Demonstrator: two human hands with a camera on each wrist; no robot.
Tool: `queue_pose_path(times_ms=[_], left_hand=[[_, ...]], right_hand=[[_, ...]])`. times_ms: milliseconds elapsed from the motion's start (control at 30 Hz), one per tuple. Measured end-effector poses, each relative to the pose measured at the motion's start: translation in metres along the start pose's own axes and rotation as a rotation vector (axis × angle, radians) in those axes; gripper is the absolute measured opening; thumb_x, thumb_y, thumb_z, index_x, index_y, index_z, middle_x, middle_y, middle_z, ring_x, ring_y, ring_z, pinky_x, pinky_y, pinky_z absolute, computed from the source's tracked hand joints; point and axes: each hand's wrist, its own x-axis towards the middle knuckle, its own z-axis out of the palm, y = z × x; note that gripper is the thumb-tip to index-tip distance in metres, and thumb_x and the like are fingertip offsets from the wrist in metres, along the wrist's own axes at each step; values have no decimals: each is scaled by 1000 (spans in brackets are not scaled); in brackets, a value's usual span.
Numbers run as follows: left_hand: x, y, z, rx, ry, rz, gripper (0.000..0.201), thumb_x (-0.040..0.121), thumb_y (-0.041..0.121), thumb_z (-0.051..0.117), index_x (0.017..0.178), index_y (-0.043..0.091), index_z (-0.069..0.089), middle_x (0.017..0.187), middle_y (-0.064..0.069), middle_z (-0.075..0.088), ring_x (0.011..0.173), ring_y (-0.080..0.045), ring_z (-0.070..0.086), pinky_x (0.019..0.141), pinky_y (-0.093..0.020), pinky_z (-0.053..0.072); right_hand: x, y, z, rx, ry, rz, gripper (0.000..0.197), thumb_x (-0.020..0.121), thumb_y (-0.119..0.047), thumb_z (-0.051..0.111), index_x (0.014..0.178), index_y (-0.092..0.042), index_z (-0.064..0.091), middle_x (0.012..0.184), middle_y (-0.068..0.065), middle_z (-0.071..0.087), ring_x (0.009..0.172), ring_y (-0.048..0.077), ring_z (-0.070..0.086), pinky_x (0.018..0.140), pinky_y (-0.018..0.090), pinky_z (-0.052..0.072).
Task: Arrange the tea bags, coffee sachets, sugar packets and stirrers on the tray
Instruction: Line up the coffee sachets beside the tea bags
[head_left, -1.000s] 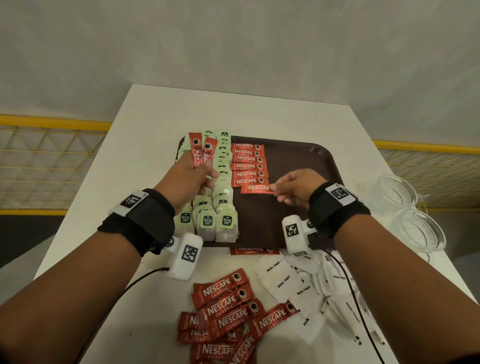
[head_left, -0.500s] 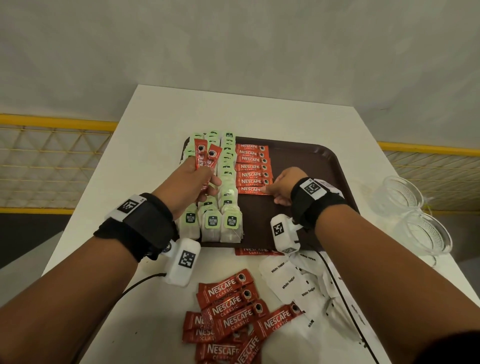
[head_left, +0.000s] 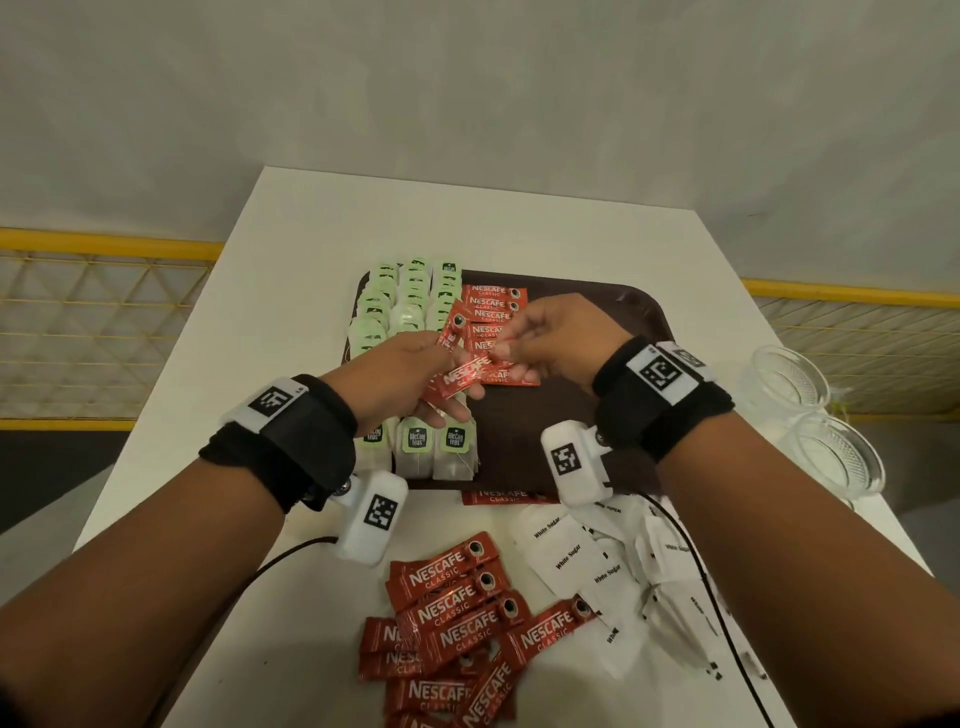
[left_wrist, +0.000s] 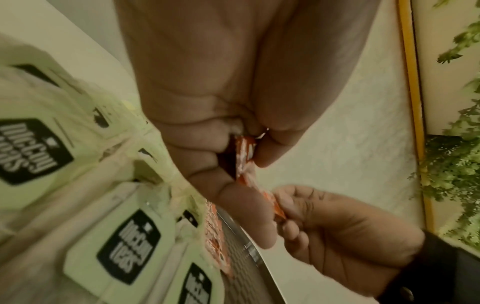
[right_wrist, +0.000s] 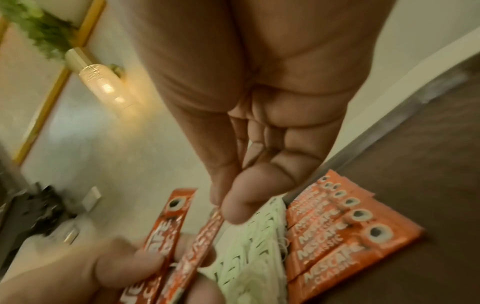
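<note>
My left hand (head_left: 415, 374) holds two red coffee sachets (head_left: 451, 332) above the brown tray (head_left: 639, 317). My right hand (head_left: 524, 343) pinches the far end of the lower sachet (head_left: 462, 375), seen edge-on in the right wrist view (right_wrist: 205, 232). On the tray lie three columns of green tea bags (head_left: 415, 441) at the left and a column of coffee sachets (head_left: 493, 301) beside them. Loose coffee sachets (head_left: 457, 623) and white sugar packets (head_left: 571, 556) lie on the table in front of the tray. I see no stirrers.
Two clear plastic cups (head_left: 810, 415) lie at the table's right edge. One sachet (head_left: 504, 496) lies against the tray's near rim. A yellow railing (head_left: 104, 244) runs behind the white table (head_left: 311, 234). The tray's right half is bare.
My right hand left the sachet column on the tray, rose, and took hold of one sachet held by my left hand. My left hand moved right and nearer.
</note>
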Motion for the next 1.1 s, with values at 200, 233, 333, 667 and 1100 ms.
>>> queue_pose_path(times_ms=[200,233,333,667,1100], left_hand=[[-1,-6,-15,119,217,40,23,100,17,39,112,10,56,91,-7,72,44,-10,43,41,-22,31],[-1,-6,-15,99,225,47,22,100,18,38,114,11,53,88,-10,69,43,-10,37,41,-22,28],[-3,-6,-11,92,245,64,12,103,24,34,110,17,42,82,-13,63,42,-10,31,42,-24,25],[-7,-17,-15,160,256,122,14,103,24,44,104,11,48,100,-7,67,63,-17,62,50,-30,49],[-9,-19,-12,387,184,228,14,96,26,63,102,14,66,88,-4,68,69,-3,65,57,-16,54]], right_hand=[[-18,40,-23,305,106,267,14,84,-1,68,98,1,65,98,22,71,84,25,73,69,26,60],[-18,44,-22,314,119,309,14,84,1,67,98,2,64,99,23,71,84,26,73,70,27,60],[-14,46,-15,261,132,469,20,86,0,65,106,1,63,100,21,71,88,27,72,74,31,60],[13,38,4,-318,124,501,36,83,-31,74,107,-6,65,103,13,70,83,25,63,91,40,54],[-19,9,8,-4,-1,69,16,88,-33,67,92,-18,66,79,0,66,63,9,58,58,23,50]])
